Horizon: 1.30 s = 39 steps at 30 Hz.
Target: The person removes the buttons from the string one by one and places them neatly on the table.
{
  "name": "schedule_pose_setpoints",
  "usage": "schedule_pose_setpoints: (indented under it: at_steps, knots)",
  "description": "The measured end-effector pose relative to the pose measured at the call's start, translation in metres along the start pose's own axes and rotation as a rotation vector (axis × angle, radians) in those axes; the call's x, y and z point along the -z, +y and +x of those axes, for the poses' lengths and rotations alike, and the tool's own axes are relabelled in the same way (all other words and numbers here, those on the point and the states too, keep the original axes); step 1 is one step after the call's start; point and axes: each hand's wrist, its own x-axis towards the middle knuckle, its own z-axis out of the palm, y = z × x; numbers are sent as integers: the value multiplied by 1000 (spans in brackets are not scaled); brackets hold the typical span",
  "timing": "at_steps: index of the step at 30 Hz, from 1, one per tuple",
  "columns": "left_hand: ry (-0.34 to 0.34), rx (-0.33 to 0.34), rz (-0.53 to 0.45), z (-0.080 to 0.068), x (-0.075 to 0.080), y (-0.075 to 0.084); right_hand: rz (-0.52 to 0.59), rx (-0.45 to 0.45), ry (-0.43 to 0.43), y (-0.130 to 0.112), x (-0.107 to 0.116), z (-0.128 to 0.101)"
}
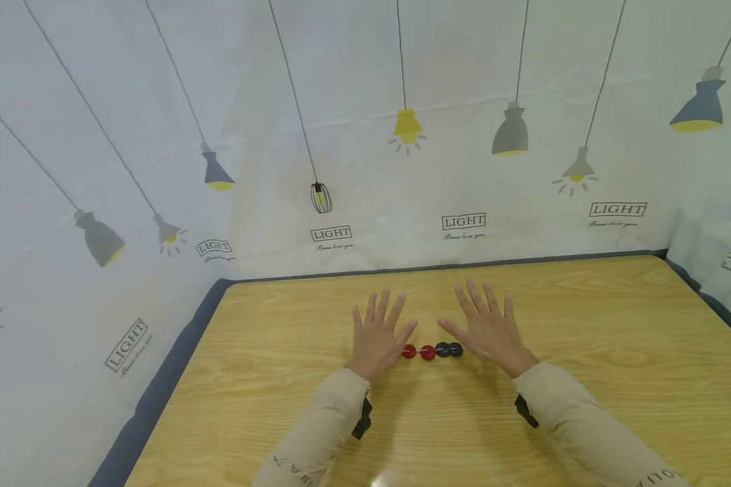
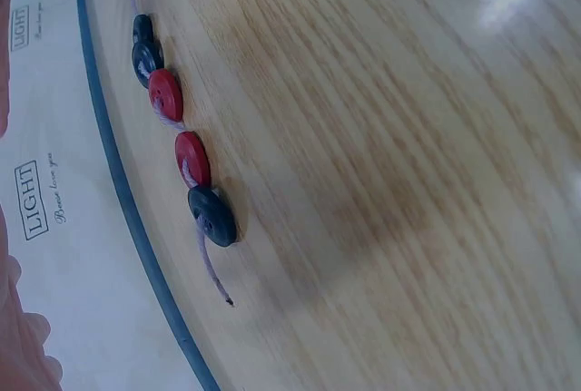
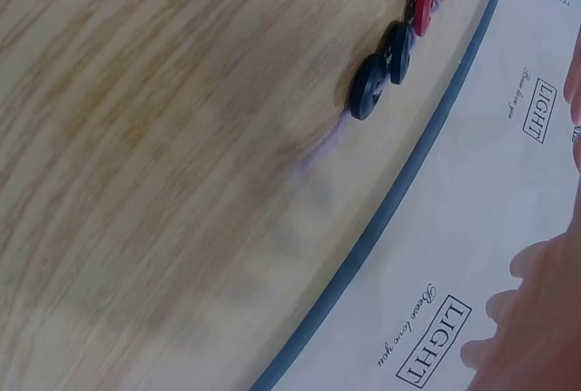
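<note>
Five buttons [image 1: 428, 354] on a cord [image 2: 214, 273] lie on the tabletop [image 1: 268, 406], between and partly beneath the left hand [image 1: 378, 338] and right hand [image 1: 490, 331], fingers spread, gripping nothing; I judge the threading complete, any further move calling for a cord-end pinch

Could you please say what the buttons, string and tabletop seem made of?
Buttons: probably plastic, smooth and glossy, showing soft highlights. String: seemingly matte textile, its twisted texture visible. Tabletop: grained wood or wood-look laminate, bright reflection suggesting gloss.
</note>
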Motion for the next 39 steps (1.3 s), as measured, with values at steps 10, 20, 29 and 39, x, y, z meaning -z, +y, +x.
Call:
schedule_pose_setpoints:
  at_steps: [10,20,29,39]
  knots:
    - [5,-6,-9,1,-2,-1,-4,-6,-11,1,2,1]
    - [32,-27,-23,-3,4,-7,-8,1,-16,2,3,0]
    - [105,-57,-13,-2,9,-10,-1,34,29,-3,7,1]
    - [197,-77,-56,-9,-4,-16,91,161,249,-6,-1,7]
